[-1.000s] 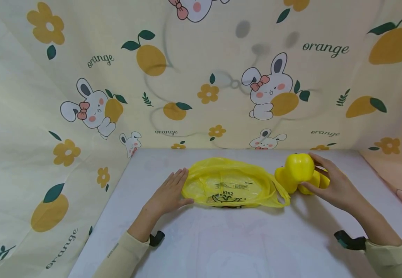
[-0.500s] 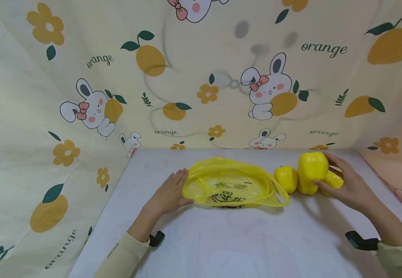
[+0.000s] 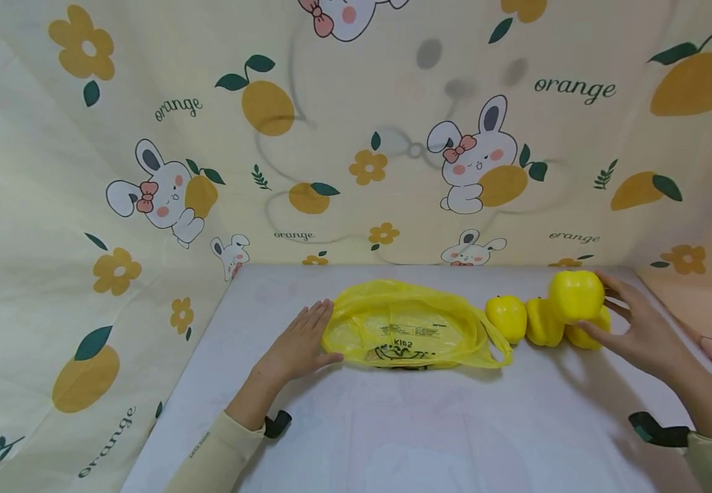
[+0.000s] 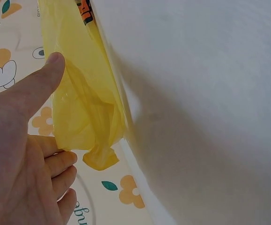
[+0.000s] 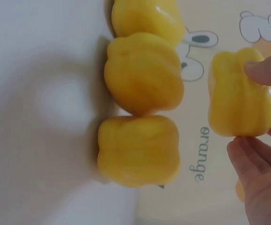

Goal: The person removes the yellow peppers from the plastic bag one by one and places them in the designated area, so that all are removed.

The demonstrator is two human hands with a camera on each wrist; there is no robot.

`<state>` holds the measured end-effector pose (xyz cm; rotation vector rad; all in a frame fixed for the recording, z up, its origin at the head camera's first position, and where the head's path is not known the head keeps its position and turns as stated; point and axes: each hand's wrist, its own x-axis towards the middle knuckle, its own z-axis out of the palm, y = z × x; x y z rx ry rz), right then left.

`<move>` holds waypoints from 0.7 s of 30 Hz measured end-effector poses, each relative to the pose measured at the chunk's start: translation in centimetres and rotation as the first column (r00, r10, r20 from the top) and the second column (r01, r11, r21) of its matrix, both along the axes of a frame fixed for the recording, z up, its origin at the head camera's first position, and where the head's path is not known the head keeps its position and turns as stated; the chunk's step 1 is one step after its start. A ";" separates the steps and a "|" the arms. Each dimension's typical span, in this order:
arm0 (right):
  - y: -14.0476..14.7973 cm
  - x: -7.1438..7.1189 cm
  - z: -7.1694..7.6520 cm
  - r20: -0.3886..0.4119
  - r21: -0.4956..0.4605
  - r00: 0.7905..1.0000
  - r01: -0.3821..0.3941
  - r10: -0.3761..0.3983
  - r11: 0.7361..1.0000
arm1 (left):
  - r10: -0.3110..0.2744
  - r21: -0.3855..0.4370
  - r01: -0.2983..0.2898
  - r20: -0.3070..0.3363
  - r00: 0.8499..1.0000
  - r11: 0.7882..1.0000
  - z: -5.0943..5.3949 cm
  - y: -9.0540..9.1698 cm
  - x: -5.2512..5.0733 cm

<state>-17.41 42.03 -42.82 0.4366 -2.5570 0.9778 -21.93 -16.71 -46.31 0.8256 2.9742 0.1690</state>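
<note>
My right hand [image 3: 645, 335] holds a yellow bell pepper [image 3: 576, 296] between thumb and fingertips, raised off the table. In the right wrist view that held pepper [image 5: 243, 101] is apart from the others. Below it three more yellow bell peppers stand in a row: the left pepper [image 3: 506, 319], the middle pepper [image 3: 542, 323] and the right pepper [image 3: 589, 335], which is partly hidden. A thin yellow plastic bag [image 3: 405, 335] lies spread on the table, its mouth facing me. At its left end my left hand [image 3: 297, 342] touches the bag [image 4: 79, 112] with extended fingers.
The white table [image 3: 393, 424] ends at a cream curtain [image 3: 344, 226] printed with rabbits and oranges. A bag handle [image 3: 499, 352] reaches close to the left pepper. Black wrist cameras [image 3: 278, 424] sit on both forearms.
My right hand has moved to the right with the held pepper, passing over the row, so the peppers beneath come into clearer sight. The left hand and the bag have stayed put.
</note>
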 end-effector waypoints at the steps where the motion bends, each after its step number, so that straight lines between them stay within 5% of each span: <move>1: 0.1 0.0 0.0 -0.002 0.001 1.000 0.006 -0.006 1.000 | 0.000 -0.001 0.000 0.000 1.000 1.000 0.0 0.0 0.0; 21: 3.5 0.2 -0.6 0.029 0.027 0.991 0.129 -0.130 0.991 | 0.022 -0.004 -0.021 0.012 1.000 1.000 0.3 0.0 0.3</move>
